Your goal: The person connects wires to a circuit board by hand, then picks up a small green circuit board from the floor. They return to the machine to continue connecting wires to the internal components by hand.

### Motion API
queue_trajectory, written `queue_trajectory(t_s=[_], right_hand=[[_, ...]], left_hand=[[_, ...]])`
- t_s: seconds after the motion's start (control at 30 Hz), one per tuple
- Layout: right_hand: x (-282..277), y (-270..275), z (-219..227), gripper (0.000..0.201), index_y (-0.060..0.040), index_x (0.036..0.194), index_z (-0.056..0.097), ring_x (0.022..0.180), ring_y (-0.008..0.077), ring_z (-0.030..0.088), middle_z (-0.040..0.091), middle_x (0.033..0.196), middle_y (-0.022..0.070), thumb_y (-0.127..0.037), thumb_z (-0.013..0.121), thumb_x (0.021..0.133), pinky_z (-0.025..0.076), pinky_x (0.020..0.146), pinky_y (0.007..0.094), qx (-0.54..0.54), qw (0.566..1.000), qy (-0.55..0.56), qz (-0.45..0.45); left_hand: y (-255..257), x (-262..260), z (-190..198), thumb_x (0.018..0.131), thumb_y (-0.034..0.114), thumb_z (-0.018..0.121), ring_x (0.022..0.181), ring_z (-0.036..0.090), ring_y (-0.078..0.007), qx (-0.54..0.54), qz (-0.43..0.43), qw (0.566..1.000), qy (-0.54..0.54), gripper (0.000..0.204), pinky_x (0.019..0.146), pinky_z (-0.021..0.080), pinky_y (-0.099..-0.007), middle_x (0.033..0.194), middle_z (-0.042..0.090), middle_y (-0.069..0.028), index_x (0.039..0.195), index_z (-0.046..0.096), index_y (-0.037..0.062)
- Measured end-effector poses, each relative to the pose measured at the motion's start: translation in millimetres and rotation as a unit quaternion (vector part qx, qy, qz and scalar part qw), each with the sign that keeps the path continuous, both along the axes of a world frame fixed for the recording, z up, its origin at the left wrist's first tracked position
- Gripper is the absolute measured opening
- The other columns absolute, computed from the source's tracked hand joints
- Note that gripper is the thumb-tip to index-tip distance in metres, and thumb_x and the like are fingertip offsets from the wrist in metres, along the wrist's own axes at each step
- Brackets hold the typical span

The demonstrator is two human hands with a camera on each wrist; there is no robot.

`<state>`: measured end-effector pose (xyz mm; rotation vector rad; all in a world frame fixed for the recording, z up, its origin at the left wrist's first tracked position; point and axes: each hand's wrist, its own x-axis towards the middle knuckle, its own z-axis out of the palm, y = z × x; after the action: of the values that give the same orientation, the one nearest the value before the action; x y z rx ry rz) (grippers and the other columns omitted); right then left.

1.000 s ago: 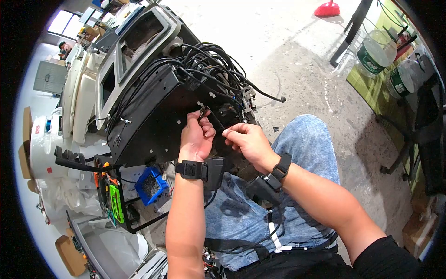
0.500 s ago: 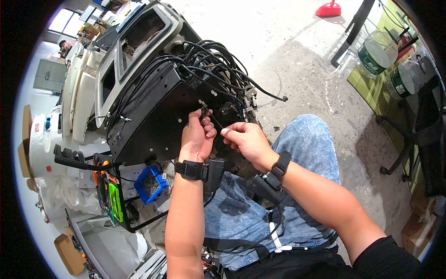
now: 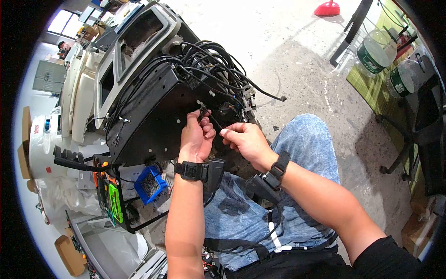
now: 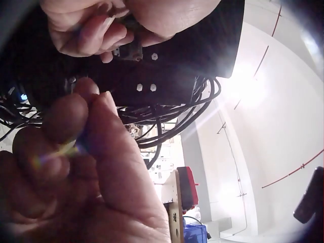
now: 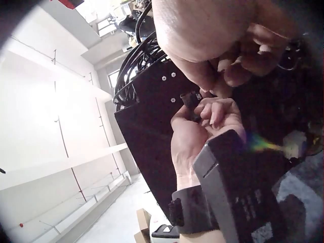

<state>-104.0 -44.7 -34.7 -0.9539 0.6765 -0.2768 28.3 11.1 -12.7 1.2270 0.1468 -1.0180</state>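
My left hand (image 3: 197, 139) holds a small dark block-like part (image 5: 190, 99) between thumb and curled fingers, close in front of a black metal panel (image 3: 148, 123). To its right, my right hand (image 3: 248, 142) pinches a thin dark strand or rod (image 3: 215, 122) between thumb and forefinger. That thin piece runs up and left toward the part in the left hand; I cannot tell whether it is a cable or a tool. White fasteners (image 4: 147, 87) dot the panel beside the left fingers.
A thick bundle of black cables (image 3: 209, 58) hangs over the panel's top edge. At lower left are a blue bin (image 3: 162, 187) of small dark pieces and a bright green case (image 3: 115, 203). Large plastic bottles (image 3: 374, 58) and a black chair (image 3: 418, 135) stand at right.
My right hand has shifted very slightly left, toward the left hand. Both hands keep the same hold, and the left hand stays nearly in place.
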Motion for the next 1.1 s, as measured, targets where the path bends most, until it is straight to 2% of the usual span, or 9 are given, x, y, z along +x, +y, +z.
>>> queue_trajectory(t_s=[0.87,0.93,1.03,1.07,1.1], right_hand=[[1.1,-1.7,1.9,0.017,-0.0041,0.086,0.062,0.058,0.0049,0.046,0.058,0.07,-0.0008,-0.02,0.057,0.081,0.038,0.054,0.0183,0.014,1.0,0.006,0.013],[0.8,-2.1,3.9,0.017,-0.004,0.086,0.062,0.057,0.0046,0.046,0.058,0.07,-0.0009,-0.019,0.057,0.081,0.038,0.053,0.0182,0.051,0.998,-0.039,0.018],[1.3,-0.2,4.9,0.015,-0.003,0.084,0.062,0.057,0.0052,0.046,0.058,0.07,-0.0005,-0.017,0.057,0.081,0.038,0.054,0.0192,0.112,0.993,-0.047,0.007],[2.5,0.6,3.3,0.015,-0.003,0.084,0.062,0.057,0.0052,0.046,0.058,0.07,-0.0005,-0.017,0.057,0.081,0.038,0.054,0.0192,0.112,0.993,-0.048,0.007],[4.2,1.8,-0.8,0.015,-0.0018,0.084,0.062,0.058,0.0057,0.047,0.058,0.07,0.0001,-0.015,0.057,0.081,0.039,0.055,0.0195,0.05,0.998,-0.033,-0.005]], left_hand=[[1.6,1.3,-5.4,0.087,0.024,0.042,0.053,0.038,-0.0092,-0.008,-0.014,1.0,0.008,0.027,0.045,0.03,-0.022,0.066,0.048,-0.0014,0.082,0.055,0.0009],[0.6,-3.2,-1.2,0.087,0.025,0.042,0.054,0.038,-0.0094,0.005,-0.008,1.0,-0.029,0.027,0.045,0.03,-0.0224,0.066,0.047,-0.0015,0.082,0.055,0.001],[2.1,1.4,-6.3,0.087,0.025,0.042,0.054,0.039,-0.0098,0.0,-0.02,1.0,-0.019,0.028,0.045,0.03,-0.0227,0.066,0.048,-0.0018,0.083,0.055,0.001],[2.0,1.4,-6.5,0.087,0.025,0.042,0.054,0.039,-0.0098,0.0,-0.02,1.0,-0.019,0.028,0.045,0.03,-0.0227,0.066,0.048,-0.0018,0.083,0.055,0.001],[1.6,1.1,-6.2,0.087,0.025,0.042,0.055,0.039,-0.0099,0.0,-0.018,1.0,-0.022,0.028,0.045,0.03,-0.0226,0.066,0.048,-0.0021,0.083,0.055,0.001]])
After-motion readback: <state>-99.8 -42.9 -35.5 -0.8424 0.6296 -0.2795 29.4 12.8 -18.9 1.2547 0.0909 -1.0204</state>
